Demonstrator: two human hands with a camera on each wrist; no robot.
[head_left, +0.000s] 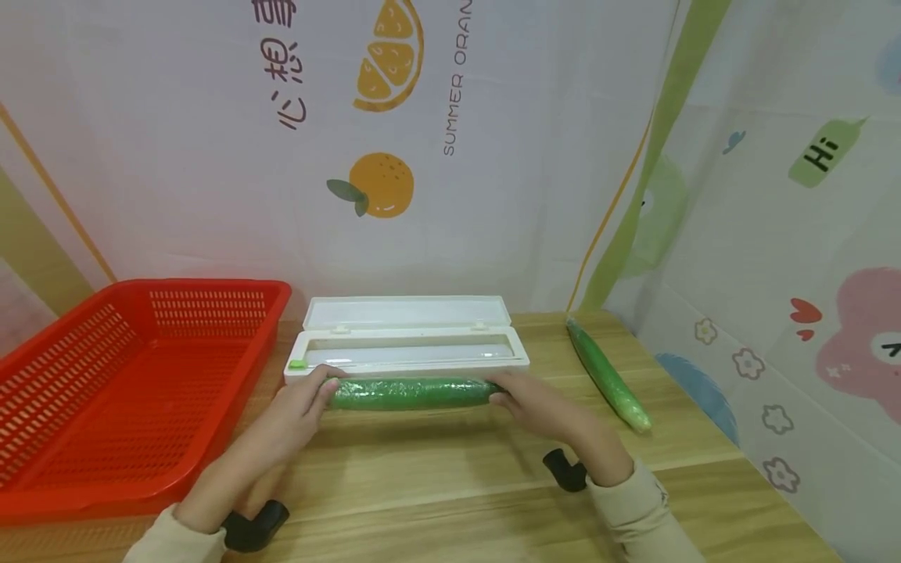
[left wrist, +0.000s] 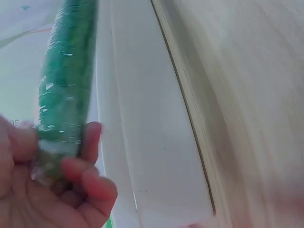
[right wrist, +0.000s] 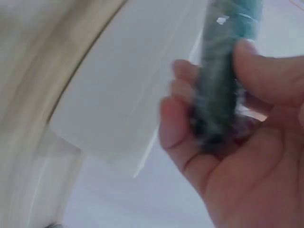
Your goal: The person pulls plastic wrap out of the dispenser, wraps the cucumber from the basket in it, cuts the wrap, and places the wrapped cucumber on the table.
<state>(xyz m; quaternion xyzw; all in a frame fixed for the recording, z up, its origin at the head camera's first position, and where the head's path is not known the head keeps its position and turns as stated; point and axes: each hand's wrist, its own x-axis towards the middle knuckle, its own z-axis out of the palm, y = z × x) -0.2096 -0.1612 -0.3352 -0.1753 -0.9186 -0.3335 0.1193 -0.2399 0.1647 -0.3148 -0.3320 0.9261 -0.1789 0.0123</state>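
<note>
A green cucumber (head_left: 415, 393) in shiny clear film lies crosswise between both hands, in front of a white cling film dispenser (head_left: 408, 364). My left hand (head_left: 304, 403) grips its left end, thumb and fingers around the wrapped tip (left wrist: 59, 142) in the left wrist view. At the other, darker end (right wrist: 216, 95), my right hand (head_left: 531, 403) holds it between thumb and curled fingers. The dispenser's lid (head_left: 408, 313) stands raised at the back, with a roll of film (head_left: 415, 353) inside and a small green slider (head_left: 299, 364) at its left.
On the left stands a large red plastic basket (head_left: 271, 344). A second cucumber (head_left: 607, 375) lies on the wooden table (head_left: 422, 477) to the right. Behind the table hangs a printed cloth (head_left: 493, 219), and another patterned cloth (head_left: 760, 328) borders the right side.
</note>
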